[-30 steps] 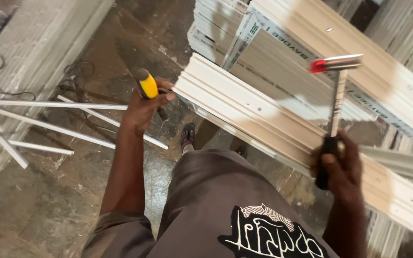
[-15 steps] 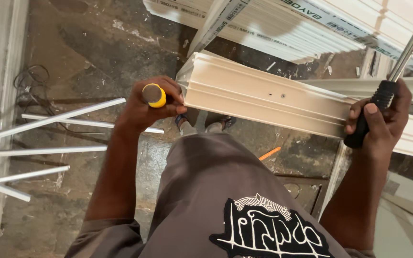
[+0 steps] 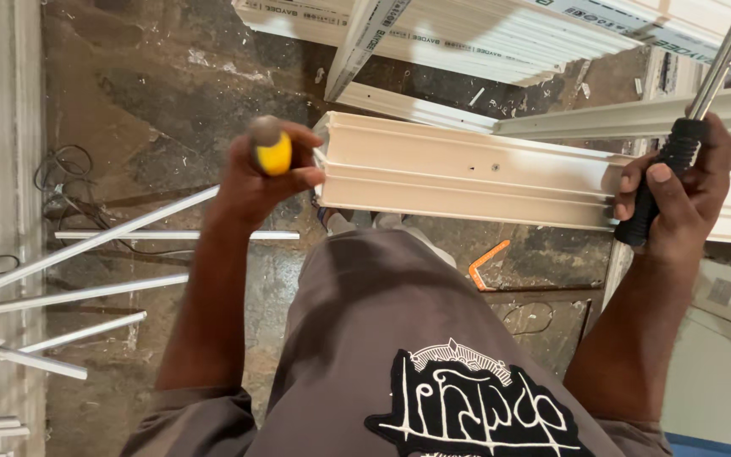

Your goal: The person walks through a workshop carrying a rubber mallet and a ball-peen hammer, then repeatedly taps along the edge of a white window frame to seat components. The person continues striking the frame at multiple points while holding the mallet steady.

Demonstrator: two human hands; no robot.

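My left hand (image 3: pixel 257 182) grips a tool with a yellow and grey handle (image 3: pixel 269 149), held at the cut end of a white plastic window profile (image 3: pixel 467 173) that runs to the right at waist height. My right hand (image 3: pixel 674 195) is closed on the black rubber grip of a hammer (image 3: pixel 694 101); its steel shaft rises to the upper right and the head is out of view. That hand rests against the profile's right part.
Several thin white strips (image 3: pixel 86 292) lie on the dirty concrete floor at left, with black cables (image 3: pixel 61 169) near them. More white profiles (image 3: pixel 484 38) are stacked across the top. An orange clip (image 3: pixel 486 264) lies on the floor below the profile.
The view has tilted further down and closer. The hammer has swung up so its head left the view. My left hand stays at the profile's end with the yellow-handled tool.
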